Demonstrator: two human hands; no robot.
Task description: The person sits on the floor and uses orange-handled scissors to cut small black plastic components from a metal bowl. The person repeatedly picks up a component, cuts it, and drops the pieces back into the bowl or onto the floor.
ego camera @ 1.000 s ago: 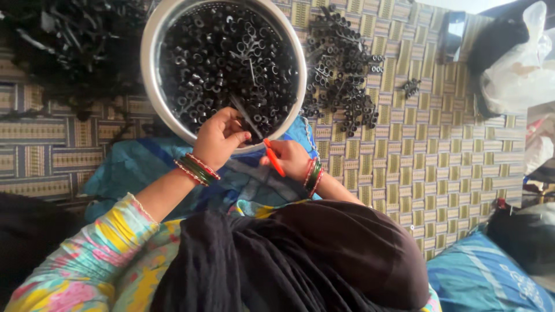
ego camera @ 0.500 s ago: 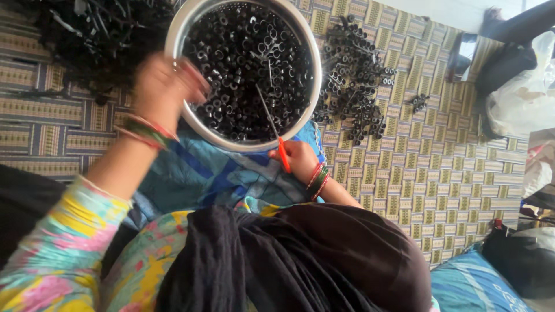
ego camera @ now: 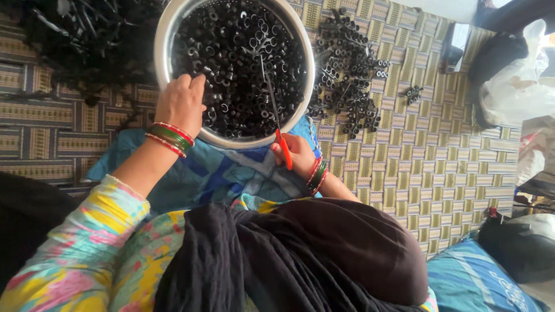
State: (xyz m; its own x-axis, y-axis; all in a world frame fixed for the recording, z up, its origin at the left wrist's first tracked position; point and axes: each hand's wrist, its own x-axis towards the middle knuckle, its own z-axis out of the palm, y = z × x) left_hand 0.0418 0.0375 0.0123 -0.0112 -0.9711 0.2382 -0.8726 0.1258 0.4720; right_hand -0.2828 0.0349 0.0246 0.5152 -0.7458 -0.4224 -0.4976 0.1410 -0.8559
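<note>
- Large round metal bowl [ego camera: 167, 34] sits on the patterned woven mat [ego camera: 439, 173], at the mat's far edge from the person, its near rim over a blue cloth [ego camera: 231, 173] spread across the lap.
- Bowl is heaped with small black tube pieces [ego camera: 231, 63], short ring-like sections, nearly to the rim.
- Second, looser pile of black pieces [ego camera: 347, 75] lies on the mat just right of the bowl; a few strays [ego camera: 411, 93] sit farther right, apart from it.
- Tangle of long uncut black strips [ego camera: 75, 40] fills the mat's far left corner, beside the bowl.
- Left hand [ego camera: 180, 104] rests on the bowl's near-left rim, fingers held close together and curled down into the pieces; whether they pinch any piece, cannot tell.
- Right hand [ego camera: 295, 156] is at the bowl's near rim, fingers wrapped round the red handle of a thin tool [ego camera: 276, 118] whose metal shaft points into the heap.
- Judged progress: a big share appears already cut and collected, given the full bowl and side pile; the uncut tangle suggests plenty left. Sorting or threading of the pieces looks mid-way.
- Against half a second ago: the left hand was raised and blurred above the bowl's left rim; now it is down on the rim, in the pieces.
- Right hand and tool hold much the same spot; bowl appears shifted slightly in frame, likely head movement.
</note>
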